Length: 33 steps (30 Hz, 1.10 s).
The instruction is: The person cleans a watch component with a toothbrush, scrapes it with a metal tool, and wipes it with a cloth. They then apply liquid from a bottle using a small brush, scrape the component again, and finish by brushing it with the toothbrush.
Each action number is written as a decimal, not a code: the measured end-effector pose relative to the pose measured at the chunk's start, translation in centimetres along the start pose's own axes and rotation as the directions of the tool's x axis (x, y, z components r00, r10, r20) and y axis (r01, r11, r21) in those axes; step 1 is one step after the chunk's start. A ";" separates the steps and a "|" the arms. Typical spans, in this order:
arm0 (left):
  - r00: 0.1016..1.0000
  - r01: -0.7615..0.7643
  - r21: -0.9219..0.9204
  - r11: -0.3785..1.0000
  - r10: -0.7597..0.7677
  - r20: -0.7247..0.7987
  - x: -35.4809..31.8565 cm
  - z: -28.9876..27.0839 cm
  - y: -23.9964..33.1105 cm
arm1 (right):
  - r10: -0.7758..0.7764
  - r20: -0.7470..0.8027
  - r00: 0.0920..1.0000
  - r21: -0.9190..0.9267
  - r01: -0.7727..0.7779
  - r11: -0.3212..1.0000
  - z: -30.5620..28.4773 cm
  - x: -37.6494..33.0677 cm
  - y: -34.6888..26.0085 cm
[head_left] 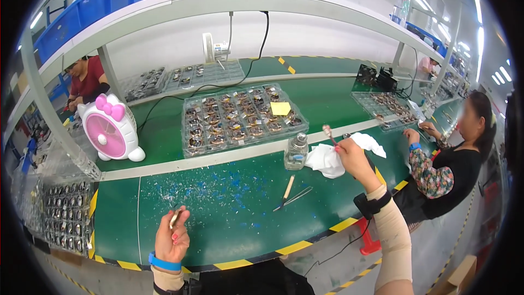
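Low at the left, my left hand (173, 236) pinches a small gold metal part (174, 219) between thumb and fingers. It is above the green bench near the striped front edge. My right hand (352, 157) is raised at the right, fingers closed on a thin pink stick with a pale, bulky head (327, 130); its exact kind is too small to tell. Left of that hand stands a clear glass bottle (296, 153) with a metal top. Crumpled white cloth (326, 161) lies beneath the hand. Tweezers (297, 197) rest beside a pale-handled tool (289, 187).
Blue and white scraps (234, 183) litter the bench. Behind stands a clear tray (240, 123) of small metal parts with a yellow note (280, 108). A pink-and-white fan (109, 128) and another tray (65, 216) are leftward. A co-worker (456, 158) sits at right.
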<state>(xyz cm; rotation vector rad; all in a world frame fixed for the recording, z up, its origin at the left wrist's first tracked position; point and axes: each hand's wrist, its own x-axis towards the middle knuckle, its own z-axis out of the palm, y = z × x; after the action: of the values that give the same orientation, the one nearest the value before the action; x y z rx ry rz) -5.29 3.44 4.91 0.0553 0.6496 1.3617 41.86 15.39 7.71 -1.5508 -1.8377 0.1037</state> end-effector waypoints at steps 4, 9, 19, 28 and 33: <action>0.996 0.088 -0.002 0.996 -0.088 0.032 1.5 -0.1 0.4 | 0.022 -0.033 0.999 -0.060 -0.024 0.998 -1.1 2.3 -1.2; 0.997 -0.016 0.244 0.970 -0.002 0.076 3.9 1.1 -0.2 | -0.137 -0.077 0.988 -0.135 0.126 0.983 -1.3 4.0 -3.2; 0.979 -0.189 0.474 0.860 0.128 0.159 6.6 3.3 -0.7 | -0.040 0.173 0.984 -0.259 0.085 0.962 1.9 2.6 -2.9; 0.985 -0.162 0.626 0.763 0.088 0.148 8.1 3.6 -4.1 | -0.630 0.214 0.746 0.217 0.593 0.776 7.5 -4.0 -15.7; 0.990 -0.053 0.629 0.776 -0.040 0.134 5.2 4.8 -6.0 | -0.609 0.314 0.729 0.161 0.591 0.790 10.0 -5.5 -17.6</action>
<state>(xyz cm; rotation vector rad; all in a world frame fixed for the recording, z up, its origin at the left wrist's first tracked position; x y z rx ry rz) 2.60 8.37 4.43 0.6956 0.9665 1.0779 21.81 9.41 6.35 -0.8581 -2.5213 0.1262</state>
